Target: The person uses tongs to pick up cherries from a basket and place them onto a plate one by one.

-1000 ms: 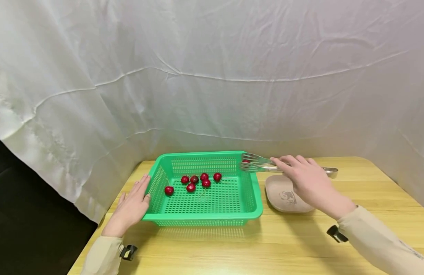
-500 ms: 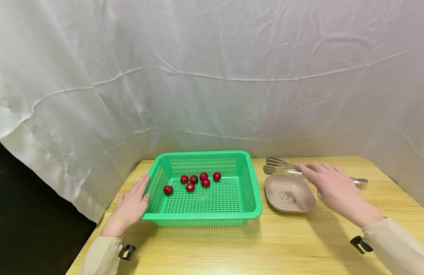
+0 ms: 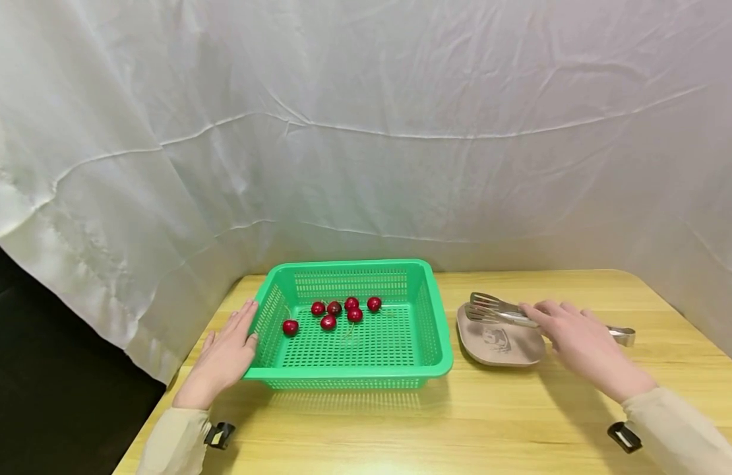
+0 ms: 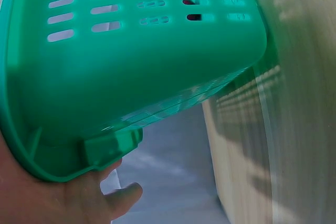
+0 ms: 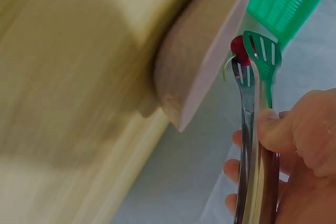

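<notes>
Green basket L, cherry in steel tongs above beige bowl R

Pale wood-grain surface under it all, rounded far R corner visible. Creased whitish cloth hangs behind & at sides; black area lower L. On surface: basket w/ 7 other cherries, mostly bunched mid-L; bowl just R of basket, grey printed drawing inside.

L hand: palm down at basket's L rim, fingers nearly straight along it; grip loose, wrapped round nothing. R hand: raised, back of hand up, forearm in from lower R. Its grip is wrapped on tongs, thumb one side, fingers the other. Slotted ends pinch the 1 cherry, stem hanging, over bowl's far-L part; apart from bowl in R wrist view. Beige sleeves, blk device at each wrist.
</notes>
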`<state>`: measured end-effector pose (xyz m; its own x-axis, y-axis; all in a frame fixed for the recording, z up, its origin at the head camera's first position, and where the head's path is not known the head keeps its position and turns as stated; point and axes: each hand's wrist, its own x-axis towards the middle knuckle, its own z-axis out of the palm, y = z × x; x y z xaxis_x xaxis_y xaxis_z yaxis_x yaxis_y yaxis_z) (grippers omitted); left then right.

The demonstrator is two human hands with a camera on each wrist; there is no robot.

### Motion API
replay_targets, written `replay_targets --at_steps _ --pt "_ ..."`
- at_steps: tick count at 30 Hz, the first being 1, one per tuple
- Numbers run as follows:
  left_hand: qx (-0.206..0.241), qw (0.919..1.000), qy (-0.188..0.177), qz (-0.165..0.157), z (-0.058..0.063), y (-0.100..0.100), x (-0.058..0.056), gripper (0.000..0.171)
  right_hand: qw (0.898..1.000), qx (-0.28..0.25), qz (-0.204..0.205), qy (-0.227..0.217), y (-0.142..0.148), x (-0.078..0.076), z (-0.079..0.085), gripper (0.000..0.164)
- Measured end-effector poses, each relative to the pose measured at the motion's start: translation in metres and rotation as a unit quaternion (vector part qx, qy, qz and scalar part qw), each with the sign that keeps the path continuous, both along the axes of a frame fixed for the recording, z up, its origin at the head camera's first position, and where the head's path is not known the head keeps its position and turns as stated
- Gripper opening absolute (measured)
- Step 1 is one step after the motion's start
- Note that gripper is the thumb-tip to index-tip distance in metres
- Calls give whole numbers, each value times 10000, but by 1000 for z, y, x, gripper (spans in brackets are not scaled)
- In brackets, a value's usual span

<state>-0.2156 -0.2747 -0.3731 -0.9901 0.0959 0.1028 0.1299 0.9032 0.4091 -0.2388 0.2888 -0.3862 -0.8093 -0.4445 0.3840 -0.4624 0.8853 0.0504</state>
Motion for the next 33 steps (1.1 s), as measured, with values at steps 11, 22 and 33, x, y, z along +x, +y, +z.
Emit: replay_targets --at_steps 11,22,33 --pt "-3 10000 32 -13 0 0 -1 60 9999 59 131 12 1 -3 -16 78" --pt "-12 10000 10 3 1 1 1 60 9991 -204 -2 -374 1 -3 -21 71" --pt "43 10000 7 22 0 0 0 60 9954 -660 -2 -695 0 -1 -18 68"
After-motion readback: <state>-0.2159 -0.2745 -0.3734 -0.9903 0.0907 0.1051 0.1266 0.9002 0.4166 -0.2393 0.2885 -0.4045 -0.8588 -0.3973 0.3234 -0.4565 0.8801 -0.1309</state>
